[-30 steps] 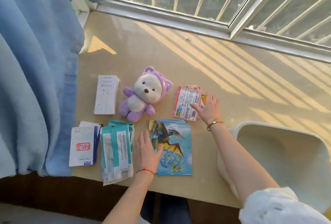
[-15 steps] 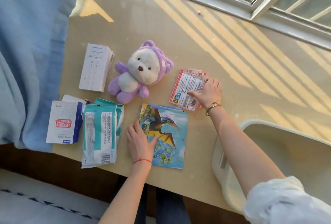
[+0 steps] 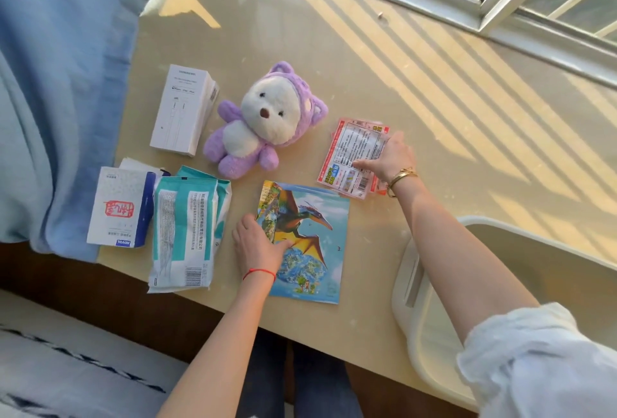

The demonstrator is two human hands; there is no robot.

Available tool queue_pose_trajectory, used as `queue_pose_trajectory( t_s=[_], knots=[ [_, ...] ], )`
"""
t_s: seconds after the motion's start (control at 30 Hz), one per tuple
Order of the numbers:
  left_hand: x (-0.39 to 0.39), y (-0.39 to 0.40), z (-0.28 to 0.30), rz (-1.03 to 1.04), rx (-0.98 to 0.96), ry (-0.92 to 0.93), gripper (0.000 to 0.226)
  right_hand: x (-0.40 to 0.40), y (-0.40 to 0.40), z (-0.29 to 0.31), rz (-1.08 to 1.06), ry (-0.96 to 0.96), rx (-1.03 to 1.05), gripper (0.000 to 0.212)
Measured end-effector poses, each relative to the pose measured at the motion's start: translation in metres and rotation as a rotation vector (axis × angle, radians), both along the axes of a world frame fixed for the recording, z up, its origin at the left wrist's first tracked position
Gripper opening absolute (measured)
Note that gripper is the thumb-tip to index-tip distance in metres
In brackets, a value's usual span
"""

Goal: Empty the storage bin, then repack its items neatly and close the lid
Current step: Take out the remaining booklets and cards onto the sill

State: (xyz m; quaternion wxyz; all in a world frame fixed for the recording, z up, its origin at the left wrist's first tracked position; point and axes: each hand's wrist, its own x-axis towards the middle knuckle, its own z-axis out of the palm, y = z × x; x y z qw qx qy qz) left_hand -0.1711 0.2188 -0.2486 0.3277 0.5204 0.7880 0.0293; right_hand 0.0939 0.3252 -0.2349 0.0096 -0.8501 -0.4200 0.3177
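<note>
- Left hand (image 3: 258, 247) spread flat, covering the glossy blue dinosaur packet's (image 3: 312, 244) edge;
- Right hand (image 3: 389, 158) open, fingertips pressing pink printed sachets (image 3: 354, 157);
- White plastic storage bin (image 3: 410, 284), right, cut off by the frame.

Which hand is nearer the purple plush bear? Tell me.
Left, narrowly. The left hand rests on the dinosaur booklet, just below the purple plush bear; the right hand lies on the pink packets off to its right.

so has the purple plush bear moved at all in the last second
No. The purple plush bear still lies between the white box and the pink packets; only the camera view shifted.
</note>
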Motion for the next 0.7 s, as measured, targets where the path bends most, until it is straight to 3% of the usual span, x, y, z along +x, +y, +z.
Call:
queue_pose_trajectory(
  t_s=[0.1, 0.27, 0.4, 0.7],
  knots=[
    [-0.001, -0.002, 0.001, -0.016, 0.05, -0.013, 0.077, -0.004, -0.004, 0.004, -0.072, 0.113, 0.027, 0.071],
    [0.003, -0.002, 0.007, 0.063, 0.043, -0.095, 0.071, -0.012, -0.013, 0.014, -0.2, 0.279, 0.138, 0.03],
    [-0.001, 0.005, 0.012, 0.11, -0.019, -0.15, 0.065, -0.015, -0.028, 0.031, -0.363, 0.4, 0.214, 0.038],
    [-0.009, 0.006, 0.018, -0.069, 0.008, -0.222, 0.044, -0.032, -0.086, 0.086, -0.686, 0.601, 0.508, 0.032]
  ],
)
